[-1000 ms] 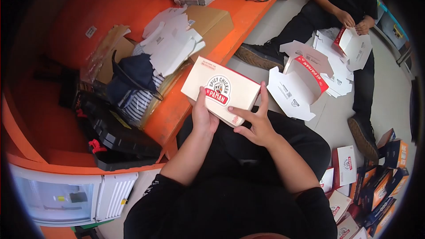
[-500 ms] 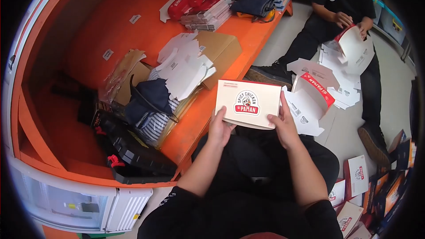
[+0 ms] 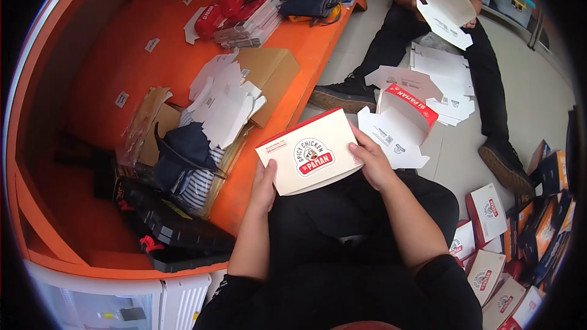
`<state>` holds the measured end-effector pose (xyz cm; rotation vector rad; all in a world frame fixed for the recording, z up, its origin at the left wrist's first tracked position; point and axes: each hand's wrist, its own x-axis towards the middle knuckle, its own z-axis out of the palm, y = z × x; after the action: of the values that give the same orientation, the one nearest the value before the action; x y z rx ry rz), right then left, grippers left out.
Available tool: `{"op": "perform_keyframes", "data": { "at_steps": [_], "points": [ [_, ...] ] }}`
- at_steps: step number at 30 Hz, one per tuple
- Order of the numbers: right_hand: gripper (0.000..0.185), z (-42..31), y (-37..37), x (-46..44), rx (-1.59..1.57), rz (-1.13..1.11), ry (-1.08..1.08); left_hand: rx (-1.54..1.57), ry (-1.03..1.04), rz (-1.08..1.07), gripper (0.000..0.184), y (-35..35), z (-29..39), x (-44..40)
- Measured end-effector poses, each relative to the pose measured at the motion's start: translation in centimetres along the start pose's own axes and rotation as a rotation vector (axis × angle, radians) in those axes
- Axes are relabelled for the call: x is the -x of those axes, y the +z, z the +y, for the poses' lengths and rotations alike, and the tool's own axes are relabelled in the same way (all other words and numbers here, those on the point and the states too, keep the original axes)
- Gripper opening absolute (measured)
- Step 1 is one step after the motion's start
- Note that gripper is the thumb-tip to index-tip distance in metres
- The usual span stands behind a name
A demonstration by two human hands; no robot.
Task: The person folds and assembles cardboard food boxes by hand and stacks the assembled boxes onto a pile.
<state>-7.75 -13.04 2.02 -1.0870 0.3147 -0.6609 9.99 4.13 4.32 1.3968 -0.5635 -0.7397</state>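
Note:
A cream and red closed box [image 3: 309,152], printed with a chicken logo, is held above my lap, its face tilted toward the camera. My left hand [image 3: 264,188] grips its left end, thumb on the front face. At the right end my right hand [image 3: 373,160] holds it, thumb on the face and fingers behind the edge. Just beyond the box, a partly folded box [image 3: 402,123] with a red side panel lies open on the floor. Flat white cartons [image 3: 443,79] lie behind it.
A person [image 3: 431,21] sits opposite, legs spread, holding an unfolded box [image 3: 448,13]. Finished boxes [image 3: 487,212] pile at the lower right. On the orange platform [image 3: 310,73] are flat cartons, a cardboard box [image 3: 267,79], a dark cloth bag and a black case [image 3: 174,223].
The box in my hands has tilted, its right end higher, and my left hand has moved down its left end. The other person's unfolded box has turned and lifted. The view has shifted.

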Motion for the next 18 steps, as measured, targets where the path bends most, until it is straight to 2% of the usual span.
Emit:
{"op": "perform_keyframes", "data": {
  "at_steps": [2, 4, 11, 14, 15, 16, 17, 18],
  "points": [
    [0.048, 1.7, -0.4, -0.5, 0.261, 0.048, -0.018, -0.135, 0.109, 0.1, 0.047, 0.5, -1.0, -0.2],
    [0.048, 3.2, 0.0, -0.7, 0.315, 0.125, -0.089, -0.227, 0.207, 0.205, 0.045, 1.2, -2.3, -0.4],
    [0.046, 4.6, 0.0, -0.2, 0.458, 0.254, -0.232, -0.216, 0.228, 0.104, 0.04, 0.5, -4.2, -2.2],
    [0.043, 4.2, -0.2, -0.1, 0.48, 0.306, -0.217, -0.039, 0.156, 0.172, 0.046, 1.7, -5.7, -3.0],
    [0.043, 4.1, -0.3, -0.3, 0.475, 0.301, -0.19, 0.042, 0.107, 0.099, 0.051, 1.1, -7.6, -4.0],
    [0.042, 5.6, -0.7, -0.9, 0.523, 0.333, -0.237, 0.154, -0.027, -0.039, 0.056, 0.1, -9.2, -5.1],
    [0.041, 7.3, -1.4, -1.7, 0.575, 0.362, -0.279, 0.213, -0.097, -0.114, 0.061, 0.8, -8.6, -5.0],
    [0.04, 7.7, -1.6, -1.9, 0.616, 0.375, -0.25, 0.143, -0.139, -0.108, 0.063, 0.9, -7.8, -4.9]
  ]
}}
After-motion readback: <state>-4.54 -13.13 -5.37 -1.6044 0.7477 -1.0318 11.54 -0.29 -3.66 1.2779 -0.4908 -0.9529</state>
